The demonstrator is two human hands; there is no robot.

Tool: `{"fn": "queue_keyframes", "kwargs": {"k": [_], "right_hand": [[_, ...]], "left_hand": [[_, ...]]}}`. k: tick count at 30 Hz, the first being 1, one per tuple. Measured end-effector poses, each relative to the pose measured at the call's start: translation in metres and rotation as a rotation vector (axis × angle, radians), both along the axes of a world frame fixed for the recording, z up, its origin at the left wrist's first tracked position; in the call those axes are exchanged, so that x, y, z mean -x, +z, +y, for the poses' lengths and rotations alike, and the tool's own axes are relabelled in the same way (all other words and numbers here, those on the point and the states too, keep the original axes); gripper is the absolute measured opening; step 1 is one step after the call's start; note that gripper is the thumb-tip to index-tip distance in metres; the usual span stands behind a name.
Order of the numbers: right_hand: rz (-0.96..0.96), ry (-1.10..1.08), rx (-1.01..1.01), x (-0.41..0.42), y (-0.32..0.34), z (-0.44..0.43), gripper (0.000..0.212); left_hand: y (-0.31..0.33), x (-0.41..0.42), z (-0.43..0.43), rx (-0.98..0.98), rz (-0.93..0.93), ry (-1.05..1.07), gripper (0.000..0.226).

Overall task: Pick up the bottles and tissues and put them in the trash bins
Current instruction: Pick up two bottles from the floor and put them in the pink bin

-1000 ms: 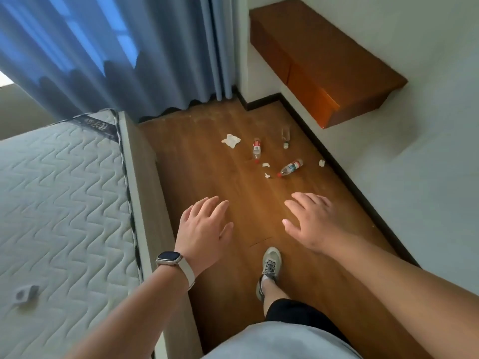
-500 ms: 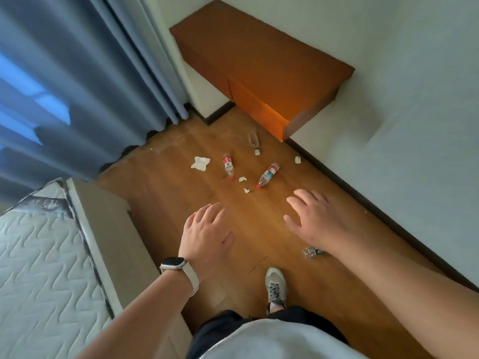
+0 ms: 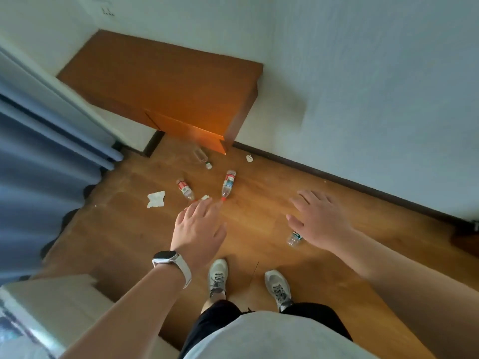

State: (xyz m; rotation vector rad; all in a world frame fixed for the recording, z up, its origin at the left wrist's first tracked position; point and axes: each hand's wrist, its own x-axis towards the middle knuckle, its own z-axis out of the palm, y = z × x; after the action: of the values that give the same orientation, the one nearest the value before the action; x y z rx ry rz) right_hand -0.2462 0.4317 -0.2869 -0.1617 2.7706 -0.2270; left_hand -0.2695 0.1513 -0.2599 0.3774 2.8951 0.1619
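Litter lies on the wooden floor ahead of me. Two red-labelled plastic bottles, one (image 3: 184,189) left and one (image 3: 227,185) right, lie on their sides. A clear bottle (image 3: 202,157) lies under the wall shelf. A fourth bottle (image 3: 294,237) is partly hidden by my right hand. A crumpled white tissue (image 3: 155,199) lies left of the bottles, a small scrap (image 3: 205,197) sits at my left fingertips, another scrap (image 3: 249,158) lies near the skirting. My left hand (image 3: 198,229) and right hand (image 3: 318,221) hover with fingers spread, holding nothing. No trash bin is in view.
A wooden wall-mounted shelf (image 3: 168,89) juts out above the far litter. Blue curtains (image 3: 39,164) hang at the left. The bed corner (image 3: 51,301) is at the lower left. White walls bound the floor at the right. My two shoes (image 3: 248,283) stand on the floor.
I have stepped closer to the litter and the view has swung right; the bed has slid out to the lower left. Both hands stay spread and hold nothing. Both feet now show.
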Motion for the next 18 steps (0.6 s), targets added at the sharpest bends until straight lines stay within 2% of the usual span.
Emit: {"fn": "queue_keyframes", "kwargs": {"k": [9, 18], "right_hand": [[-0.011, -0.302, -0.025, 0.012, -0.004, -0.043, 0.052], [-0.046, -0.577, -0.052, 0.018, -0.052, -0.100, 0.049]], "left_hand": [[-0.026, 0.087, -0.042, -0.012, -0.045, -0.221, 0.052], [-0.093, 0.170, -0.084, -0.016, -0.127, -0.348, 0.046]]}}
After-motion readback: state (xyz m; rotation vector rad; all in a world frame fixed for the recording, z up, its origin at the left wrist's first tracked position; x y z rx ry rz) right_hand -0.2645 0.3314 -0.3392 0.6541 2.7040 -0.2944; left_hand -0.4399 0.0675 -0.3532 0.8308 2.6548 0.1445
